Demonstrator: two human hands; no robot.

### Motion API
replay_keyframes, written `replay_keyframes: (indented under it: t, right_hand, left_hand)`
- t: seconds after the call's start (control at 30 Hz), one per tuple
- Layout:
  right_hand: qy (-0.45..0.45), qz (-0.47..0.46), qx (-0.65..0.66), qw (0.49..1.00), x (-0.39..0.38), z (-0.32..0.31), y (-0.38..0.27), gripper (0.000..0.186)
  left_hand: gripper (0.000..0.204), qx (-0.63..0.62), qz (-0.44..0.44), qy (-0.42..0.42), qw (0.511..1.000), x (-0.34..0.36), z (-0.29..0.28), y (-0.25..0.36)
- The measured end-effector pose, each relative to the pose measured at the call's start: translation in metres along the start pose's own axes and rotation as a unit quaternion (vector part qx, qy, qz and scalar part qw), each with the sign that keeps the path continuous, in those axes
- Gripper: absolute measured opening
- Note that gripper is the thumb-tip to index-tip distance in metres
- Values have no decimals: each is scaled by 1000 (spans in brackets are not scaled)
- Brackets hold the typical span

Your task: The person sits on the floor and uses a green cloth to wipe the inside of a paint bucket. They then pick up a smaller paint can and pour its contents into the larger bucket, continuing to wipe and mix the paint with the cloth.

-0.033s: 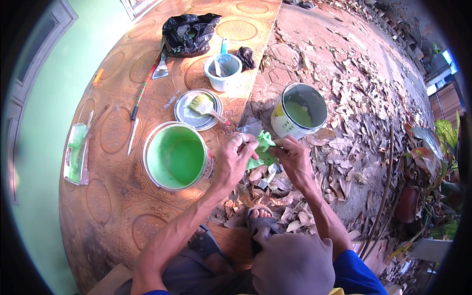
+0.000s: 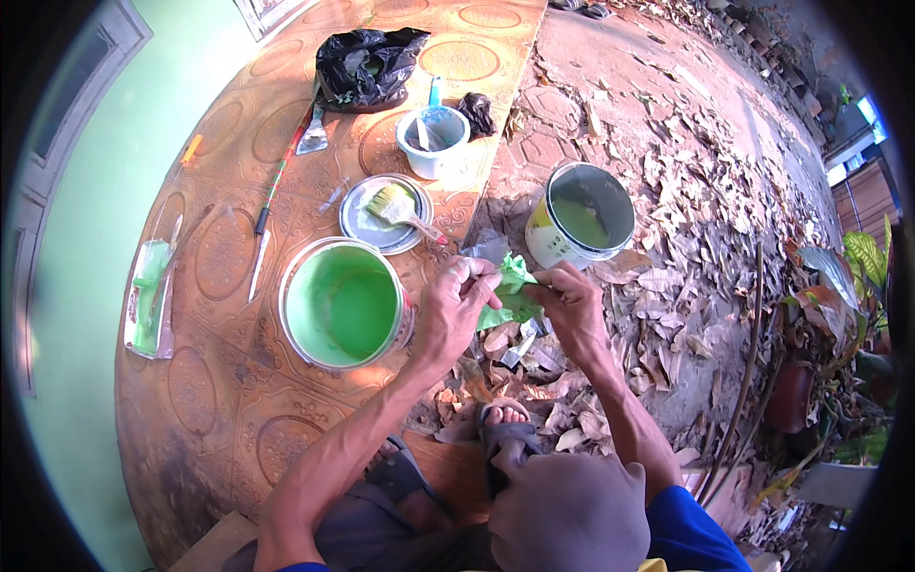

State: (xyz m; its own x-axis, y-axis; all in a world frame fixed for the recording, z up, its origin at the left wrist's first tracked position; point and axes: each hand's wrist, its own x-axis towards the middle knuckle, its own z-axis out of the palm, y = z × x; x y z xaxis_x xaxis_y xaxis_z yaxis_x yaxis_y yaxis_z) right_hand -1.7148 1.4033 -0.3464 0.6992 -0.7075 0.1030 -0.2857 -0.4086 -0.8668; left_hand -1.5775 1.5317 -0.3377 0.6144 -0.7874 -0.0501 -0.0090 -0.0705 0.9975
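Note:
Between my two hands is a thin, crumpled, bright green scrap [image 2: 515, 297]; its material is hard to tell. My left hand [image 2: 461, 294] pinches its left edge between thumb and fingers. At its other edge, my right hand [image 2: 569, 297] grips it with bent fingers. To the left of my left hand stands an open paint bucket [image 2: 408, 319] with bright green paint [image 2: 345, 303] inside. Beyond my right hand is a second bucket [image 2: 551, 234], white and yellow outside and grey inside, with greenish residue. A paintbrush [image 2: 396, 208] with yellowish bristles lies across a round bucket lid [image 2: 358, 232].
A small white pail [image 2: 431, 164] holds a blue-handled tool. Behind it lies a black plastic bag [image 2: 367, 71]. A scraper [image 2: 313, 135], a knife [image 2: 258, 267] and a green-smeared tray [image 2: 149, 300] rest on the tiles. Dry leaves [image 2: 658, 334] cover the ground at right; potted plants [image 2: 789, 396] stand beyond.

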Motion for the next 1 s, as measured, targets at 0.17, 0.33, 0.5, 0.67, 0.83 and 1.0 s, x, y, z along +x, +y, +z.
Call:
replay_keyframes:
  t: [0.17,0.33,0.5,0.67,0.83,1.0]
  right_hand:
    - [38,-8,-26,999,1,-15,-16,17]
    - [63,-42,-8,997,5,-40,-35,17]
    - [47,-24,-68,996,23,-61,-60,10]
    - [50,-47,-93,993,28,-60,-60,8]
    - [91,-55,-87,990,24,-52,-53,7]
    - [106,-60,-91,988,30,-53,-46,9]
  left_hand:
    - [10,2,62,-12,998,0,2,21]
    - [9,-8,109,-22,994,3,7,47]
    - [15,66,119,-48,990,21,2,72]
    - [13,93,100,-49,989,31,3,66]
    - [18,90,78,-50,992,35,1,53]
    - [18,66,71,-45,994,36,9,49]
